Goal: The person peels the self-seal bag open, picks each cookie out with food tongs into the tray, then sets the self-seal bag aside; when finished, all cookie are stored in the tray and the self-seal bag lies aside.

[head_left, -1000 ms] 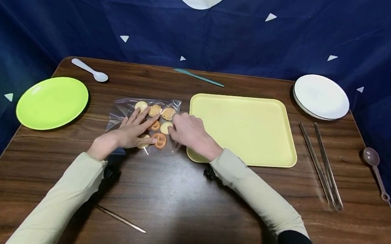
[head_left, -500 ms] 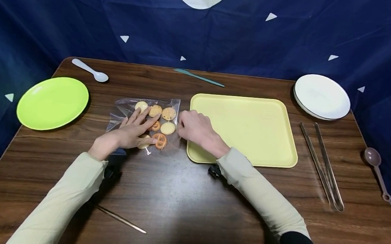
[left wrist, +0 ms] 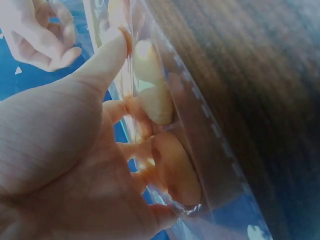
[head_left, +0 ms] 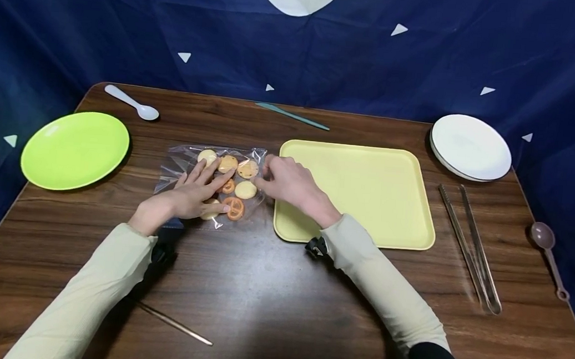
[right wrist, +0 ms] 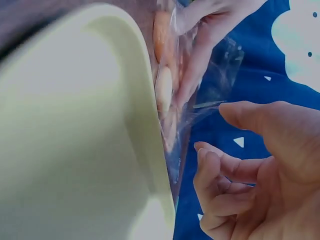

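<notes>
- A clear plastic bag (head_left: 176,160) lies flat on a dark wood worktop (head_left: 264,300), left of centre, just beside the left edge of a yellow tray (head_left: 361,196).
- Round cookies (head_left: 245,190) and pretzel-shaped snacks (head_left: 233,209) sit inside the bag, at least seven pieces in all; none shows outside it.
- The left hand (head_left: 191,195) rests on the bag, fingers spread and extended over the snacks.
- The right hand (head_left: 297,186) is at the bag's right end, over the tray's left edge; its fingers curl loosely, thumb apart from them, gripping nothing visible. Film reaches up to the thumb tip; whether they touch is hard to tell.
- The handling of the bag looks partway along: the snacks are in and the bag is steadied, while its right end seems unfinished. Whether that end is open or sealed cannot be told.
- Out of use: metal tongs (head_left: 477,259) near the worktop's right edge, a green plate (head_left: 75,151) at its left edge, and a teal knife (head_left: 292,115) along the far edge.
</notes>
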The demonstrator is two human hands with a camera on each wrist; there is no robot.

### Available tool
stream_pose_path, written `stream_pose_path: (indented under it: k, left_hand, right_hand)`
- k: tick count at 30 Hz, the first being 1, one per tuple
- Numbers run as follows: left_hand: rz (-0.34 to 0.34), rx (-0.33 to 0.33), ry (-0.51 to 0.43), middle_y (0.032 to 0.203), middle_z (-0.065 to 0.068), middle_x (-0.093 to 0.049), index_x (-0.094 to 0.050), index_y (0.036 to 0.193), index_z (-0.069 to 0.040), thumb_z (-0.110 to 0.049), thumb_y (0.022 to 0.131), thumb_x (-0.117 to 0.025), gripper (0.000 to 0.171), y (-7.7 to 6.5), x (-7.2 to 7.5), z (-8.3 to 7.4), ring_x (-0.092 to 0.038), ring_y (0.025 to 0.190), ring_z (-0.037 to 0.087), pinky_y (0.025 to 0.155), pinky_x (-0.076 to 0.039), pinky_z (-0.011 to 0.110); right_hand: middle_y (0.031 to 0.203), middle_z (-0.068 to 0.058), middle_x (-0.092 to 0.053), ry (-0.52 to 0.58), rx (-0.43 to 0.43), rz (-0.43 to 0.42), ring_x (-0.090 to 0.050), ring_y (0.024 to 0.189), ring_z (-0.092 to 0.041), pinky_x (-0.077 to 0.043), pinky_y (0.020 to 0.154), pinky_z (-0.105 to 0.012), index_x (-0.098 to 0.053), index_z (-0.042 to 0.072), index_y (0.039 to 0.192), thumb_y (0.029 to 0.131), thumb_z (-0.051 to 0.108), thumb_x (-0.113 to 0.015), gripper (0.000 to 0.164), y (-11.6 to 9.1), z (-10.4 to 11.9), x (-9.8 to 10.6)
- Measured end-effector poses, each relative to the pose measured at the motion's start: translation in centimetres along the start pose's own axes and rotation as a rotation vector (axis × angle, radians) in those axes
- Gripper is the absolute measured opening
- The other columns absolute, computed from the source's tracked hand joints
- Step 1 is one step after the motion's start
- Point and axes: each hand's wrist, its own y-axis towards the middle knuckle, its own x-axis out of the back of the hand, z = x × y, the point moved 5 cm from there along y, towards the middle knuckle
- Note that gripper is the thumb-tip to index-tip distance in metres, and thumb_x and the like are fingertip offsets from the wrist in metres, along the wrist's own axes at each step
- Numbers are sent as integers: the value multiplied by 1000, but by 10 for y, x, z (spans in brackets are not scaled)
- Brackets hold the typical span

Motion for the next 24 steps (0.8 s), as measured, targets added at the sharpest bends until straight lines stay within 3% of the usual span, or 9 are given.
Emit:
stream_pose_path:
  k: [5, 11, 15, 18, 24]
  left_hand:
    - [2, -8, -8, 154, 17, 16, -3, 152, -17, -39, 96, -51, 77, -1, 1, 0, 20, 136, 40, 101, 4, 66]
    - [4, -3, -5, 154, 17, 16, -3, 152, -17, -41, 96, -50, 77, -2, 0, 0, 20, 136, 41, 101, 4, 66]
    - [4, -1, -7, 154, 16, 16, -4, 152, -17, -41, 96, -51, 77, -2, 0, 0, 20, 136, 40, 101, 5, 66]
    - [-1, -2, -10, 154, 16, 16, -4, 152, -16, -40, 96, -52, 77, -3, 0, -1, 20, 136, 39, 101, 5, 66]
    - [-3, 1, -8, 154, 16, 16, -4, 152, -16, -40, 96, -52, 77, -2, 1, -1, 19, 136, 40, 101, 4, 66]
  right_hand:
    - [47, 5, -34, -61, -28, 24, -34, 42, -10, -27, 42, -25, -44, 16, 52, 91, 33, -58, 44, 16, 6, -3]
    - [48, 5, -38, -100, -53, 56, -38, 45, -12, -33, 45, -28, -50, 16, 54, 90, 23, -56, 37, 32, 8, -9]
    - [47, 5, -31, -64, -41, 61, -29, 43, -11, -27, 43, -27, -45, 16, 52, 85, 9, -51, 35, 34, 5, -10]
    - [46, 5, -27, -38, -32, 59, -22, 42, -9, -22, 42, -25, -39, 16, 50, 83, 7, -50, 37, 34, 3, -9]
    - [46, 5, -26, -32, -30, 52, -22, 40, -9, -21, 41, -25, -38, 17, 50, 82, 7, -50, 36, 31, -3, -5]
